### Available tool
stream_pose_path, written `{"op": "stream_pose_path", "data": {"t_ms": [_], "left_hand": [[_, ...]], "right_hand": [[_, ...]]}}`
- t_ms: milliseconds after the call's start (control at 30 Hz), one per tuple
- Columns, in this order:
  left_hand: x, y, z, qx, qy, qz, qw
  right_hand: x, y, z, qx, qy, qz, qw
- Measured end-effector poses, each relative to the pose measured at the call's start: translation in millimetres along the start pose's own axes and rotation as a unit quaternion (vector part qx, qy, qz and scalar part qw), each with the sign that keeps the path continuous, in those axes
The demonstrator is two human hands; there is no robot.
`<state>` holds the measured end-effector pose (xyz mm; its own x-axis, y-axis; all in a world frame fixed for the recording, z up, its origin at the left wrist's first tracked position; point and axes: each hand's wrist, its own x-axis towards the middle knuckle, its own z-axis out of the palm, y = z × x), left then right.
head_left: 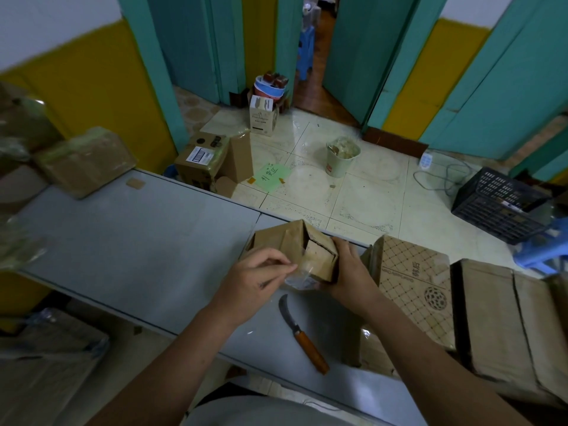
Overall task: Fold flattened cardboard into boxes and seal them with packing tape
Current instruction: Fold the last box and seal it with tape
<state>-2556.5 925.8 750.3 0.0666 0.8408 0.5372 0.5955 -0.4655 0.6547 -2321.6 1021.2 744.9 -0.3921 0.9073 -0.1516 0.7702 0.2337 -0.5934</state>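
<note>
"Cardboard box [289, 244] first: where have you got it?"

"On the head view it sits half-formed at the far edge of the grey table [138, 241]. Whether it rests there or is held just above, I can't tell. One end is turned toward me, its flaps folded in but not lying flush. The right hand [347, 269] is wrapped round the right side of that end, gripping the board. The left hand [255, 278] has thumb and forefinger pinched on a crumpled piece of clear tape [302, 281] that hangs at the box's lower edge."

"What could go wrong from here?"

"Three things, I'd judge. The tape looks bunched, so it could stick to itself and seal nothing. The flaps stand proud, and if the right hand eases they may spring open under the strip. And the knife [302, 333] lies on the table just below both wrists, blade end toward them — a dropped forearm could catch it or knock it off."

"And what can't you make out?"

"There is no tape roll in view. The right fingertips are hidden behind the box, and I can't tell whether the tape is stuck to the board. The flattened cardboard [498, 318] on the right runs out of frame — and the left side is blurred."
</note>
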Motion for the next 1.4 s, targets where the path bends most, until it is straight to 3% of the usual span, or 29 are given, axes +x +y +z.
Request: {"op": "stream_pose_path", "data": {"t_ms": [133,200,267,367,467,567,733,833,1133,1267,1400], "left_hand": [[-2,-2,1,-0.018,0.026,-0.023,0.999],[-2,0,2,-0.073,0.071,-0.101,0.99],[3,2,2,-0.164,0.116,-0.204,0.958],[12,-1,-1,-0.24,0.112,-0.294,0.919],[15,-5,-6,-0.206,0.05,-0.287,0.934],[12,-6,-3,-0.103,0.009,-0.206,0.973],[12,-2,4,-0.017,0.074,-0.198,0.977],[12,-2,4,-0.038,0.105,-0.242,0.964],[8,-6,13,-0.17,0.234,-0.403,0.868],[14,-8,13,-0.264,0.249,-0.43,0.827],[19,-11,5,-0.393,0.282,-0.477,0.734]], "right_hand": [[0,1,0,0.0,-0.008,-0.005,1.0],[-1,1,-1,0.003,-0.011,-0.007,1.0],[-2,0,-1,0.007,-0.015,-0.012,1.0],[-3,-1,-1,0.013,-0.023,-0.013,1.0],[-3,-2,-2,0.008,-0.022,-0.008,1.0],[-3,-3,-1,0.004,-0.019,-0.001,1.0],[-5,-2,0,-0.012,-0.01,-0.009,1.0],[-6,0,0,-0.022,-0.002,-0.011,1.0],[-4,3,3,-0.022,0.01,-0.016,1.0],[-5,4,3,-0.022,0.011,-0.016,1.0],[-6,4,1,-0.023,0.013,-0.014,1.0]]}}
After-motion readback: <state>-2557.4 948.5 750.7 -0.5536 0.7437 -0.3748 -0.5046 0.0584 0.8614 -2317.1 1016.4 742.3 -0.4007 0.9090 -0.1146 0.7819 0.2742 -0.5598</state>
